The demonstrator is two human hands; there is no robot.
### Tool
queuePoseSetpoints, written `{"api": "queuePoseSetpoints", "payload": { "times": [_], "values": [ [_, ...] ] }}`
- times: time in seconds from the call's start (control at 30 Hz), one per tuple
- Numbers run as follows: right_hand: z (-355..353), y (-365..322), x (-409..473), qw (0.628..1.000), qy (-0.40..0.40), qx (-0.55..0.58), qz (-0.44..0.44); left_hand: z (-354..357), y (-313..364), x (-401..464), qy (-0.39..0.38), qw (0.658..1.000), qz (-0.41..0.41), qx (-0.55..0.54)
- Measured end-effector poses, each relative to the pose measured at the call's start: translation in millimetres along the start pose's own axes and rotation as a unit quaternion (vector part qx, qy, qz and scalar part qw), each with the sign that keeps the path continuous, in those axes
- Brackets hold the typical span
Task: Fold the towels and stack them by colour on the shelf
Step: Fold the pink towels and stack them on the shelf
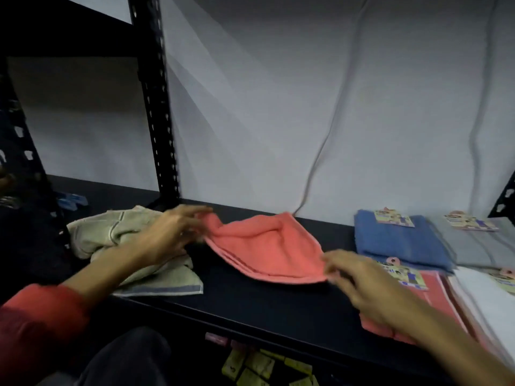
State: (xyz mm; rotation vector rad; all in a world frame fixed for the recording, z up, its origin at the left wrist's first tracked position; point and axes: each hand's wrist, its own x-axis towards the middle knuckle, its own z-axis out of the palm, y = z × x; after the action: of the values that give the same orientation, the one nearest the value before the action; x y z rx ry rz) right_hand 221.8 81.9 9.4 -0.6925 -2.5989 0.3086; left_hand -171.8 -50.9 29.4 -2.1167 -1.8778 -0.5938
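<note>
A coral-pink towel (264, 249), partly folded and sagging in the middle, hangs just above the black shelf board (250, 299). My left hand (172, 235) pinches its left corner and my right hand (359, 282) pinches its right front corner. A crumpled beige towel (111, 235) lies under my left wrist. On the right are folded towels with paper labels: a blue one (401, 243), a grey one (479, 243), a pink one (434, 302) beneath my right forearm, and a white one (485, 299).
A black perforated upright (156, 107) stands at the back left, another upright (504, 196) at the far right. A white sheet hangs behind the shelf. Blue clips (71, 201) lie at the left. Yellow blocks (264, 366) sit below the shelf edge.
</note>
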Motion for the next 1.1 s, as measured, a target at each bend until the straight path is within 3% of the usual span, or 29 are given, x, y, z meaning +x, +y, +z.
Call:
{"api": "queuePoseSetpoints", "payload": {
  "times": [0.1,0.2,0.3,0.4,0.5,0.57,0.77,0.87,1.0,1.1],
  "values": [
    [16,4,-21,0.993,-0.078,-0.085,-0.011,13,-3,-26,-0.1,0.995,0.012,-0.023],
    [4,0,-19,0.986,-0.142,-0.08,0.023,5,3,-28,-0.155,0.983,-0.043,-0.092],
    [-15,-3,10,0.976,-0.211,-0.025,0.048,0,13,-18,-0.105,0.98,-0.083,-0.146],
    [-20,3,61,0.989,-0.14,0.018,0.047,7,23,-3,-0.045,0.968,-0.137,-0.203],
    [-6,9,119,0.995,-0.052,0.027,0.079,31,27,4,-0.045,0.96,-0.174,-0.214],
    [11,15,151,0.993,-0.045,0.026,0.106,46,29,-1,-0.033,0.957,-0.192,-0.216],
    [50,28,191,0.961,-0.216,-0.035,0.171,66,29,-14,0.015,0.972,-0.181,-0.147],
    [53,36,197,0.972,-0.176,-0.032,0.153,70,24,-16,0.011,0.974,-0.175,-0.147],
    [22,48,189,0.992,-0.05,0.056,0.098,71,24,-16,0.053,0.97,-0.178,-0.157],
    [-16,35,163,0.998,0.031,0.053,0.033,71,25,-17,0.1,0.97,-0.166,-0.147]
  ]
}}
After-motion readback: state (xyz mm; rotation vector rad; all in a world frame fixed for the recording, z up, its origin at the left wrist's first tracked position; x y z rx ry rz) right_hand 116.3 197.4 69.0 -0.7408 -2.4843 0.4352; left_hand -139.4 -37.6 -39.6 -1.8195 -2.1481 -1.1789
